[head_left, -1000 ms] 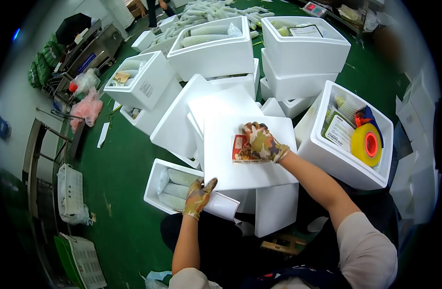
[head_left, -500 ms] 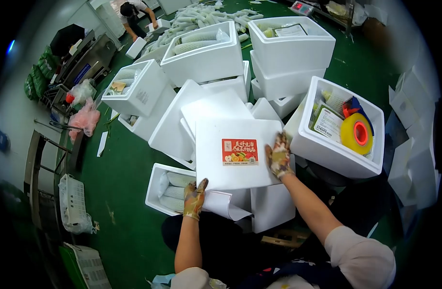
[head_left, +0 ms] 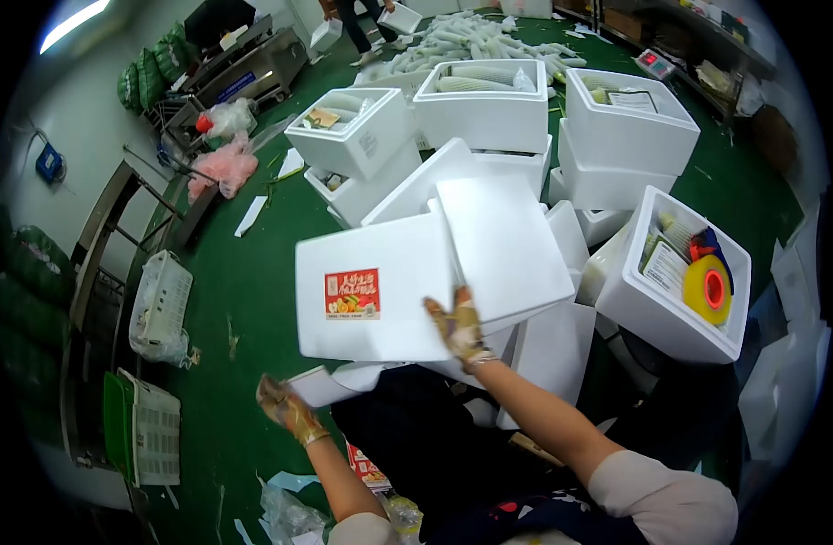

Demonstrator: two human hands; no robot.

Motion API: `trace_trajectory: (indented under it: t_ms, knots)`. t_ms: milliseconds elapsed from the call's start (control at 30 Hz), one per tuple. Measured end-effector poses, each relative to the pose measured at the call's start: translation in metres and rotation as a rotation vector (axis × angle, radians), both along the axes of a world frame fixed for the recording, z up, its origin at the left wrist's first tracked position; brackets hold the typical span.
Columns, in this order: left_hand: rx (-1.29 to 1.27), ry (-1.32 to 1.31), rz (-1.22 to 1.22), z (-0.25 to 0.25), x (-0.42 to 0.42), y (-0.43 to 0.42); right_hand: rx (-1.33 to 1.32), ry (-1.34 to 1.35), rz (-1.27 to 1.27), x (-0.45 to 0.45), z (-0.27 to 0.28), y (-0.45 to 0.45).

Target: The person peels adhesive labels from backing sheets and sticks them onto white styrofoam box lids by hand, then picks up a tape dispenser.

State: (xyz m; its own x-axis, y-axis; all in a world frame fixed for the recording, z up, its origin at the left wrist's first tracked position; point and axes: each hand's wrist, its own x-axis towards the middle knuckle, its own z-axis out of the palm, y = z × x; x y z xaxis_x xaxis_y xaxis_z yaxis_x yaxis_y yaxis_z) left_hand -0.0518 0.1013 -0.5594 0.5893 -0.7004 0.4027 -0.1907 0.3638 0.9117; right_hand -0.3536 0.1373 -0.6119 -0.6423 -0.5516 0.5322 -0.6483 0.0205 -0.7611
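Note:
A white foam lid [head_left: 398,327] with a red fruit-picture label [head_left: 352,295] lies tilted over the foam boxes at centre left. My right hand [head_left: 457,331], in a patterned glove, rests on its lower right part with thumb and fingers apart. Another plain white lid [head_left: 507,245] is just to the right, partly under that lid's edge or beside it. My left hand [head_left: 291,411], gloved too, is below the labelled lid, its fingers closed at the left end of a curling white sheet [head_left: 324,385].
Foam boxes with net-wrapped produce [head_left: 480,118] stand behind. One box [head_left: 607,263] at right holds yellow tape [head_left: 707,283]. Crates [head_left: 158,431] line the left side. A person [head_left: 355,25] carries white boxes beside a produce pile [head_left: 476,41].
The labelled lid has shifted left, off the plain lid. My left hand has moved down and left with the white sheet; my right hand has moved left. The view has turned, and the other person now stands upright.

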Motion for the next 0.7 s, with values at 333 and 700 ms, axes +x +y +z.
trace_trajectory:
  t_ms: [333,700]
  knots:
    - [0.271,-0.036,-0.871,0.122,-0.123,0.073,0.065,-0.438,0.467,-0.020,0.012,0.132]
    - [0.122,-0.035,-1.216,0.110,-0.277,0.128,0.013,-0.614,0.463,-0.079,0.180,0.254]
